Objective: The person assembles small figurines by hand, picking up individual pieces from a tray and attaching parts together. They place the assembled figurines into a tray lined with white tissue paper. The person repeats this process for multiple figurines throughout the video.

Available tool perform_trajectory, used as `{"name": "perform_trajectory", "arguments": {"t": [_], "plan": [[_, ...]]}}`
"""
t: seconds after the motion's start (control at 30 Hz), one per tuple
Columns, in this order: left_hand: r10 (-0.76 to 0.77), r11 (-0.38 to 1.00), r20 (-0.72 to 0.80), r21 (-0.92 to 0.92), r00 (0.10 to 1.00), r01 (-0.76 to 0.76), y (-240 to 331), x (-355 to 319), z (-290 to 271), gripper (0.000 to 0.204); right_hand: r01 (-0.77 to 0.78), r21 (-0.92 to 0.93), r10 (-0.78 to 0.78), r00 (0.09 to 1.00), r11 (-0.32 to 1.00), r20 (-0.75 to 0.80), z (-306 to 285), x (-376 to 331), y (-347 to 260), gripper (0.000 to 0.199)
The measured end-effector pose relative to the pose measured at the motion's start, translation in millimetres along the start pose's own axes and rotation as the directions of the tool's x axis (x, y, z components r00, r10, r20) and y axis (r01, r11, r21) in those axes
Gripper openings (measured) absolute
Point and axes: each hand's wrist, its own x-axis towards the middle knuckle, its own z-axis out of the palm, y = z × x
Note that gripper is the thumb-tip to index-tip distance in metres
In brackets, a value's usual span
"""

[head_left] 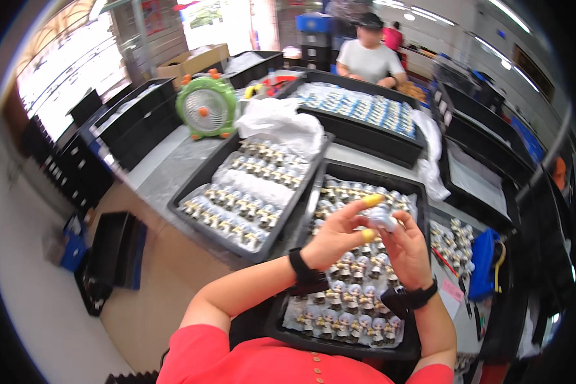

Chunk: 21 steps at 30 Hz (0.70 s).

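- Left hand (335, 240): raised over the near tray (281, 320), yellow cots on thumb and forefinger; those two fingers pinch the figurine (383, 219) from its left side.
- Right hand (408, 251): fingers curled round the figurine from the right and below, so both hands grip it together.
- Figurine: small, pale blue-white, held in the air between the fingertips, above the middle of the near tray. Detail too blurred to say which way it faces.
- Near tray: black, shallow, lined with clear film, filled with rows of like figurines standing upright.
- Black bands on both wrists.
- Second tray (198, 185): just left of the near one, angled, also holding rows of figurines, partly under clear wrap.
- Far tray (365, 131): beyond both, with rows of blue-white pieces.
- Green fan (206, 107): upright on the table, behind the second tray.
- White bag (278, 121): crumpled, between the fan and the far tray.
- Another person (369, 54) stands at the far end of the table.
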Motion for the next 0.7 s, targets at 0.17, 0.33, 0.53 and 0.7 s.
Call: {"name": "perform_trajectory", "arguments": {"t": [0.17,0.33,0.53,0.7], "plan": [[0.09,0.945,0.01,0.314,0.996,-0.089,0,8,-7,0.041,-0.217,0.158,0.201,0.973,0.963,0.111,-5,0,5,0.035],[-0.06,0.977,0.023,0.207,0.998,0.054,25,4,-17,0.042,-0.307,0.058,0.3,0.948,0.95,0.102,-3,-3,12,0.04],[-0.037,0.835,-0.195,0.533,0.98,0.138,106,21,-116,0.044,-0.286,0.04,0.282,0.957,0.958,0.073,-12,5,9,0.042],[0.018,0.687,-0.543,0.617,0.84,0.384,137,45,-220,0.04,-0.26,0.003,0.26,0.965,0.966,0.047,-14,9,8,0.043]]}}
